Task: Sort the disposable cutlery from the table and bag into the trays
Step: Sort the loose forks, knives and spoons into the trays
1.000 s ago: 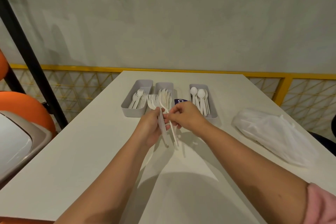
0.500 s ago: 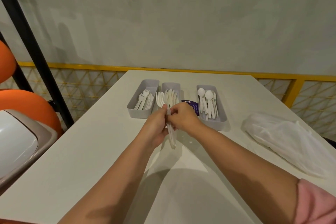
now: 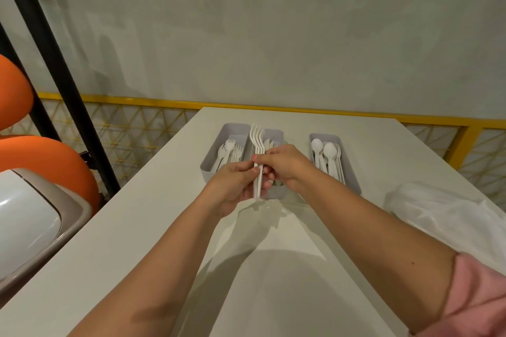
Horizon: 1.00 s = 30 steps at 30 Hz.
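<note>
A bundle of white plastic forks point(image 3: 258, 142) stands upright over the table, tines up. My left hand point(image 3: 236, 185) grips its handles from the left, and my right hand point(image 3: 283, 164) pinches the same bundle from the right. Behind the hands stand three grey trays: the left tray point(image 3: 216, 149) holds forks, the middle tray point(image 3: 275, 135) is mostly hidden by my hands, and the right tray point(image 3: 349, 175) holds white spoons point(image 3: 327, 154). A clear plastic bag point(image 3: 443, 216) lies at the right on the white table point(image 3: 153, 227).
A yellow railing point(image 3: 328, 112) with mesh runs behind the table's far edge. To the left are a black post point(image 3: 60, 68), orange seats point(image 3: 46, 156) and a white-lidded bin point(image 3: 30, 221). A grey wall rises behind.
The forks were fanned out and loose; both hands have gathered them into one tight upright bundle. The hands have shifted slightly forward, over the trays.
</note>
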Motion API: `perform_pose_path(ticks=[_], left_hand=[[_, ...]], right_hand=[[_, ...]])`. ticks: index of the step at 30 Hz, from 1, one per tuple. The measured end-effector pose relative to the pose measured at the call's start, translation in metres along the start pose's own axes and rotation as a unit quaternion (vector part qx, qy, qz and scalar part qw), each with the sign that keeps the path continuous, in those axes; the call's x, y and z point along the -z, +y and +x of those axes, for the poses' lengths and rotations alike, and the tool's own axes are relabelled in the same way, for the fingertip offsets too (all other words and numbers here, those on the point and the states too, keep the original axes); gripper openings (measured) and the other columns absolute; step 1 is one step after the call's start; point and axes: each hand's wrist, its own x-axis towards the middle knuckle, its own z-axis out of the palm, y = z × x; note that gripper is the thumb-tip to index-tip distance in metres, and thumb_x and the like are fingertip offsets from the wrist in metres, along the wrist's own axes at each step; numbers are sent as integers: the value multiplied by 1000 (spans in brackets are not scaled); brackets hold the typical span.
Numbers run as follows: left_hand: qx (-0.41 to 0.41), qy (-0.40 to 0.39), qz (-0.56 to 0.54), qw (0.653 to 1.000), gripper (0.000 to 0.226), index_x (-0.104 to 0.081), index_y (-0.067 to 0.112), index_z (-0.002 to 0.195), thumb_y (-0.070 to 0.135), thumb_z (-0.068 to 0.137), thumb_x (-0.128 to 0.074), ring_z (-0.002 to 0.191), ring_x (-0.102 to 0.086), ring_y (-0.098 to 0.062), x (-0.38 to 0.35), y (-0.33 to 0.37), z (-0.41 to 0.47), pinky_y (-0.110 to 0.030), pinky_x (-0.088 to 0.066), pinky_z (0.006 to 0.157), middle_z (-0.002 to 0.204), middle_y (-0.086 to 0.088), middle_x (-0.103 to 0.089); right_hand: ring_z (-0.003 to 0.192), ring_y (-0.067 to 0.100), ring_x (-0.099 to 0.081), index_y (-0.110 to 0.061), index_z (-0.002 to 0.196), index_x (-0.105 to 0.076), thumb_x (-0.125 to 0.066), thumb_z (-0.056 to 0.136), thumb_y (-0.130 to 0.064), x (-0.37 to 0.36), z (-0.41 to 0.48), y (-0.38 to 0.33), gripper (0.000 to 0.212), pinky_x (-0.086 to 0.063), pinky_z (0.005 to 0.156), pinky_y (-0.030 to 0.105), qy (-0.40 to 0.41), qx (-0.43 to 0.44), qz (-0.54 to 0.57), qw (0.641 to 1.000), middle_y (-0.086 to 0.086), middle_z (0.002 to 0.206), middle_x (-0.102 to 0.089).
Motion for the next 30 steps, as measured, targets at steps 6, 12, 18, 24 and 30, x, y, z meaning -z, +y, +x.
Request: perform_pose_path(ticks=[6, 12, 18, 24, 30], left_hand=[[0, 22, -24, 999, 23, -66, 4, 89, 14, 97, -47, 55, -62, -10, 16, 10, 21, -23, -57, 58, 79, -10, -65], [25, 38, 0, 999, 15, -69, 7, 87, 6, 92, -54, 55, -62, -12, 25, 13, 37, -25, -54, 63, 77, -10, -67], [23, 98, 39, 994, 12, -67, -3, 92, 2, 90, -56, 53, -60, -14, 36, 18, 57, -21, -56, 54, 74, -13, -64], [18, 219, 334, 917, 16, -66, -3, 88, 13, 87, -65, 61, -64, -26, 66, 24, 105, -36, -58, 69, 71, -14, -64], [21, 225, 554, 802, 23, -65, 0, 108, 13, 91, -56, 103, -65, -27, 54, 20, 131, -29, -49, 88, 109, -15, -68]], right_hand=[[42, 11, -44, -5, 69, -59, -66, 85, -13, -8, 24, -13, 20, -43, 42, 17, -4, 3, 17, 1000, 5, 56, -52], [48, 12, -42, -9, 65, -56, -65, 87, -16, -16, 41, -13, 25, -39, 50, 22, 7, -4, 2, 1000, 5, 57, -51], [59, 14, -46, -7, 95, -65, -49, 96, -30, -21, 54, -7, 28, -39, 54, 24, 13, -11, -47, 999, 4, 69, -54], [127, 29, -40, -12, 133, -53, -39, 100, -27, -18, 67, 20, 39, -35, 107, 41, -39, 166, -402, 900, 8, 137, -49], [143, 24, -15, -19, 141, -41, -32, 101, -31, -21, 71, 29, 43, -21, 113, 44, -111, 200, -545, 807, -4, 154, -28]])
